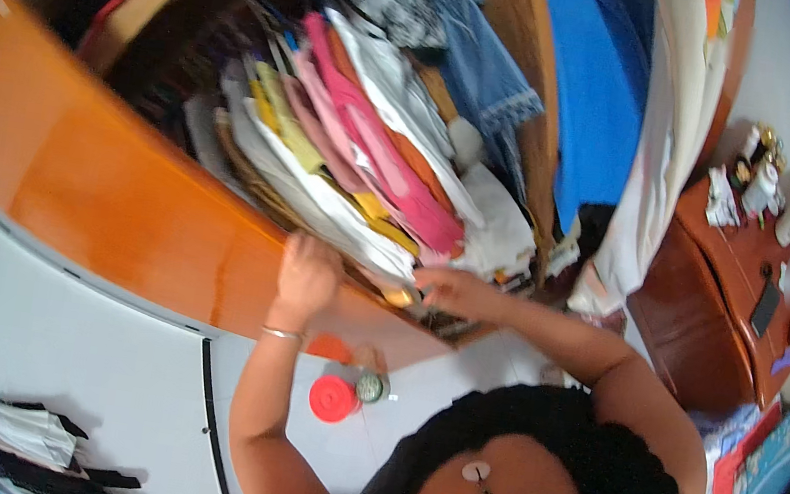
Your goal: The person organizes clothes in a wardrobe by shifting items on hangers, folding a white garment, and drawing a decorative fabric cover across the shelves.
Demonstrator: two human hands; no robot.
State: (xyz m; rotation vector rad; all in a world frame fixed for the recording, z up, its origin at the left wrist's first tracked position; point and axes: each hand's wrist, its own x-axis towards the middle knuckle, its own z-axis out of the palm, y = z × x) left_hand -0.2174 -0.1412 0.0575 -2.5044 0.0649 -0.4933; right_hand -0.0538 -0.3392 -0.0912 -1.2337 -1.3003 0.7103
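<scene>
A dense row of clothes [348, 149] hangs in a wooden wardrobe, in white, yellow, pink, orange and grey. My left hand [308, 275], with a bracelet at the wrist, is at the lower ends of the grey and white garments, beside the orange wooden panel [169, 205]. Its fingers look curled, but what they hold is hidden. My right hand [454, 294] reaches in from the right, its fingers closed at the bottom hem of a white garment [376, 237]. A bright pink garment [378, 154] hangs just above it.
Denim [482, 57] hangs farther right inside. Beyond the divider hang blue cloth [595, 83] and cream cloth [667, 144]. A brown cabinet [691, 299] at the right carries bottles and a phone [766, 307]. On the floor stand a red round container [333, 399] and folded clothes [35, 434].
</scene>
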